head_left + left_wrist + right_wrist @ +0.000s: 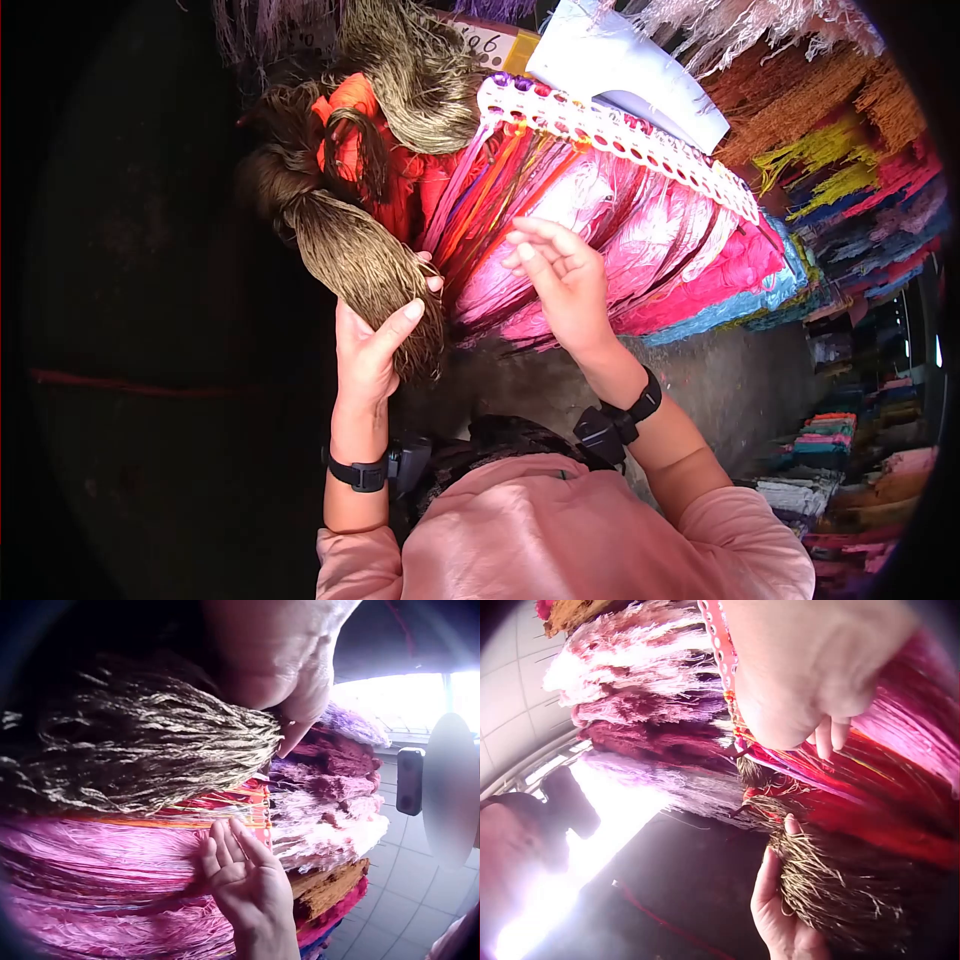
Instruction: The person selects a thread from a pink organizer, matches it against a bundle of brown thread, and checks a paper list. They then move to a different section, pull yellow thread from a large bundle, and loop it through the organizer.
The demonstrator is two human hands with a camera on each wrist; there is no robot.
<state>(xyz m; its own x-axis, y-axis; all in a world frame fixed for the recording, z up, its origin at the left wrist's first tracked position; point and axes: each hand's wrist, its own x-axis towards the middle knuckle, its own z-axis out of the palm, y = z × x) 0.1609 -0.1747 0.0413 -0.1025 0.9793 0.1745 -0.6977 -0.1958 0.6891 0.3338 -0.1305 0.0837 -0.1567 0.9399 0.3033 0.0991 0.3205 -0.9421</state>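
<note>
My left hand (368, 345) grips the lower end of an olive-brown hank of thread (335, 245), thumb on top and fingertips showing at its far side. In the left wrist view the hank's loose strands (165, 742) fan out beside that hand. My right hand (572, 285) hovers over pink and red threads, its fingers loosely bent and nothing visible between them. Those orange and red threads (500, 190) hang from a white strip with rows of holes (620, 138). The left wrist view shows the right palm (251, 892) turned up.
A second olive hank (420, 85) lies above, beside a bright orange-red bundle (350, 105). A folded white sheet (630, 70) rests behind the strip. Brown skeins (830, 105) and yellow skeins (830, 160) hang at the right. More coloured stacks (825, 432) stand lower right.
</note>
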